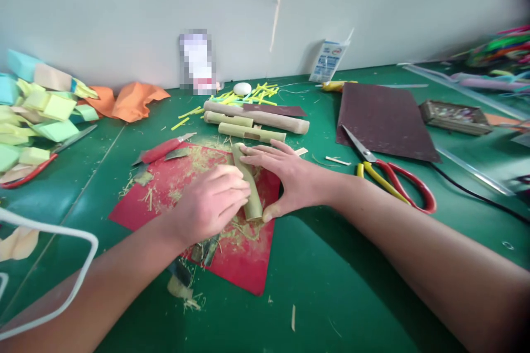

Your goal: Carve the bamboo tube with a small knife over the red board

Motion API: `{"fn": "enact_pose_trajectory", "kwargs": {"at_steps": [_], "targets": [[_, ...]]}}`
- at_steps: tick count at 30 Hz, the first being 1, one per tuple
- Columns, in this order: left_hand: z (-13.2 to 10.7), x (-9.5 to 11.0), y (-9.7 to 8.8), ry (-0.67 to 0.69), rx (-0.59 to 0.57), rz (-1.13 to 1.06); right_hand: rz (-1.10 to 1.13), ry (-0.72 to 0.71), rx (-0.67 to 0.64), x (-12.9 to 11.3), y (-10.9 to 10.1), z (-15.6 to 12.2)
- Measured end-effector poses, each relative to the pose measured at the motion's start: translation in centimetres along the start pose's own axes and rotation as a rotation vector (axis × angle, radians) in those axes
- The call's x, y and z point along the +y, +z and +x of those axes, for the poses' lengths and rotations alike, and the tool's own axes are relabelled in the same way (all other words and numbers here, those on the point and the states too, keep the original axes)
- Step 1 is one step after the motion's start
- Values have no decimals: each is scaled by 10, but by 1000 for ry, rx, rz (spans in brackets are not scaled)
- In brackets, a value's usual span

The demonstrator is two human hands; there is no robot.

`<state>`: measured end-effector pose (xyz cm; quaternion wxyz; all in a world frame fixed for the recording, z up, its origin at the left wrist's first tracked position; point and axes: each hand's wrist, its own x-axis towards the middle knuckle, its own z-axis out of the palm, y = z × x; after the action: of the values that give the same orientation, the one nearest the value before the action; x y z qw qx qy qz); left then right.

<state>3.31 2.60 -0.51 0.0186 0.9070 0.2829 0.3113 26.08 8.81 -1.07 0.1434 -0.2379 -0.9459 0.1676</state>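
Bamboo (254,196) held by right hand (292,172) — left hand (212,196) at its side.

Bamboo tube (254,205) on sheet (248,270), other tubes (272,135) behind, knife (163,151) left, scissors (370,158) right

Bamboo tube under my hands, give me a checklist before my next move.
1. Bamboo tube steadied by right hand: ok, fingers and thumb at opposite ends.
2. Anything inside left hand: cannot tell, fingers curled.
3. Red-handled knife clear of hands: ok.
4. Scissors clear of right forearm: not ok, handles close beside it.
5. Red sheet free of shavings: not ok, strewn.
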Motion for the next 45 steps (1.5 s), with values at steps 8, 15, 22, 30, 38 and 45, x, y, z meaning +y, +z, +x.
{"fn": "enact_pose_trajectory", "kwargs": {"at_steps": [8,15,22,30,38,45], "targets": [[0,-4,2,2,13,-29,-29,-35,17,4,4,0],[-4,2,-3,-16,-2,-57,-11,-33,27,-1,6,6],[-4,0,-6,33,-16,-26,25,-23,-3,-5,6,9],[-5,2,-5,57,-12,-18,37,-11,12,-4,5,7],[-4,-3,-3,48,-24,-46,32,-10,-2,-5,4,7],[-4,3,-4,95,-74,-126,9,-5,-8,-6,3,7]]}}
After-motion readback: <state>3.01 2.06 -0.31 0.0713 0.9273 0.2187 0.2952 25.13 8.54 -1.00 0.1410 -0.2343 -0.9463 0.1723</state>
